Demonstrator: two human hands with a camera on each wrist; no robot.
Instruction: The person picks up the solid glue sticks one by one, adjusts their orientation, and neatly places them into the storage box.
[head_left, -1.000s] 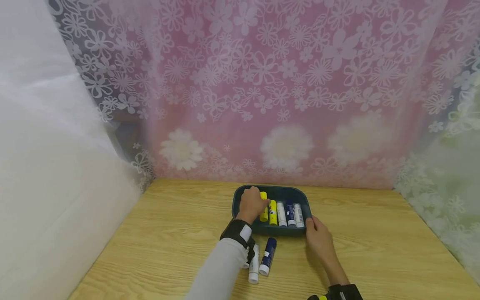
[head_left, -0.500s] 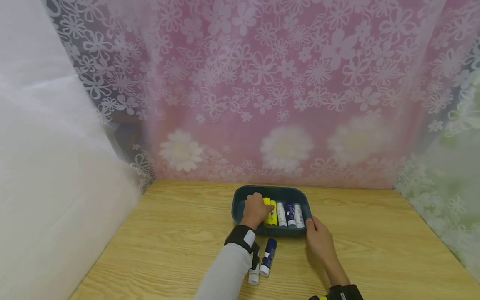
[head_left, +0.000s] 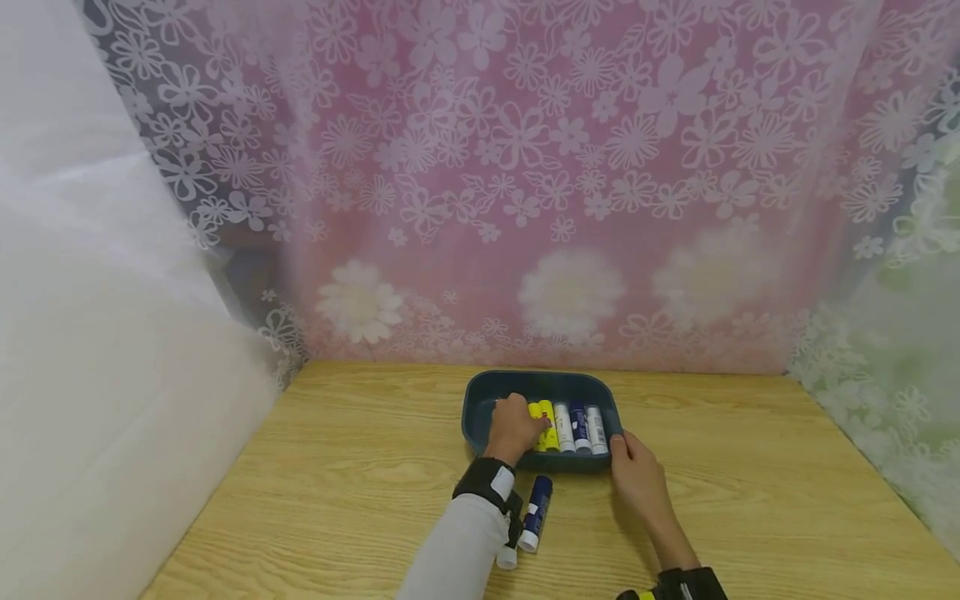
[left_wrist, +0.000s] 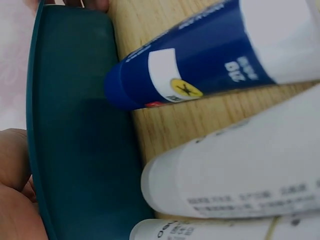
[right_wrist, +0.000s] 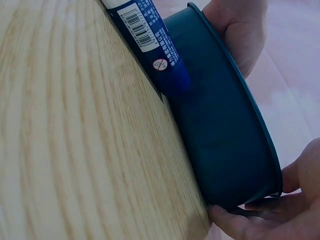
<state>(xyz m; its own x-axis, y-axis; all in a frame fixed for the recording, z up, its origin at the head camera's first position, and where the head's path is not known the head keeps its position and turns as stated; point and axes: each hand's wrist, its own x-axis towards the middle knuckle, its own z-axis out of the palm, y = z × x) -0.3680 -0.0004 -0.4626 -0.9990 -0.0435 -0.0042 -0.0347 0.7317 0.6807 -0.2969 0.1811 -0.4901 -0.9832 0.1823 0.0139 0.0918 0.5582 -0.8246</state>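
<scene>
My left hand (head_left: pixel 516 427) reaches into a dark green plastic tray (head_left: pixel 477 417), its fingers curled at the leftmost yellow glue stick (head_left: pixel 535 411). That stick lies against a second yellow glue stick (head_left: pixel 549 427); the fingertips are partly hidden. Further right in the tray lie a white glue stick (head_left: pixel 564 427), a blue one (head_left: pixel 580 427) and another white one (head_left: pixel 596 430), side by side. At the tray's right front corner, my right hand (head_left: pixel 639 479) grips the wall, thumb near the rim and fingers (right_wrist: pixel 232 222) under the edge.
In front of the tray a blue glue stick (left_wrist: pixel 195 60) lies on the wooden table (head_left: pixel 360 483). Beside it are a white glue stick (left_wrist: pixel 235 170) and another pale one (left_wrist: pixel 200 231), mostly behind my left wrist in the head view. A floral curtain (head_left: pixel 450 208) hangs behind the table.
My left hand has moved right and slightly toward me inside the tray, bringing the yellow glue stick down against the other yellow one. The right hand stays on the tray.
</scene>
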